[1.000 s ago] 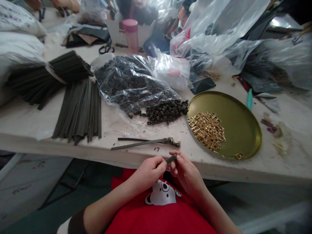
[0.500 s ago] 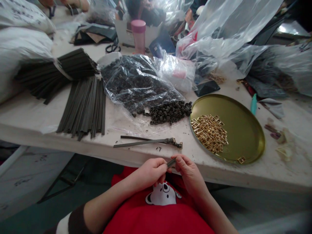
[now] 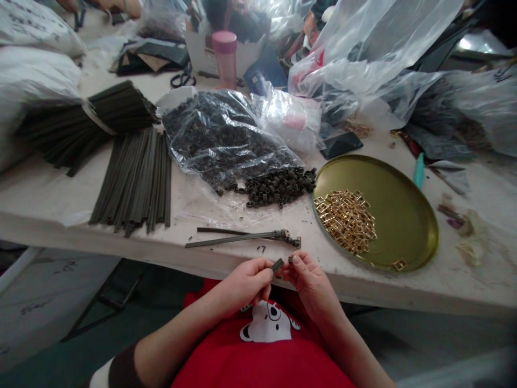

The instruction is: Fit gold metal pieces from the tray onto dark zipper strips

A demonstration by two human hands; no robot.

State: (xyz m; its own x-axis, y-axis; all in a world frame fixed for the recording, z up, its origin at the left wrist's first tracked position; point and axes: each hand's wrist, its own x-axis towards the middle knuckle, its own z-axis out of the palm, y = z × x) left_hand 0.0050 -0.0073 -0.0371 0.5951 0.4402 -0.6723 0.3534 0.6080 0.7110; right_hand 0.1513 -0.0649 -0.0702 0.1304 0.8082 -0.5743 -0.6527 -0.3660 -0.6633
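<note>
Just below the table's front edge, my left hand [image 3: 246, 284] is closed on the end of a dark strap [image 3: 277, 265]. My right hand [image 3: 309, 283] pinches a small dark piece [image 3: 290, 259] right beside the strap's tip; I cannot make out what it is. Two finished straps with gold buckles [image 3: 246, 236] lie on the table just ahead of my hands. A round gold tray [image 3: 404, 215] to the right holds a heap of gold buckles [image 3: 346, 219]. A pile of small dark loops [image 3: 274, 186] spills from a clear bag [image 3: 220, 137].
Bundles of dark straps [image 3: 135, 180] lie at the left. At the back stand a pink bottle [image 3: 225, 58], scissors [image 3: 181, 80], plastic bags [image 3: 363, 59] and a dark phone [image 3: 342, 144]. Another person's hands show at the far top left [image 3: 117, 6].
My hands have drawn slightly apart: the strap's tip now stands clear of my right fingers, which before were closed on it. The view has shifted a little.
</note>
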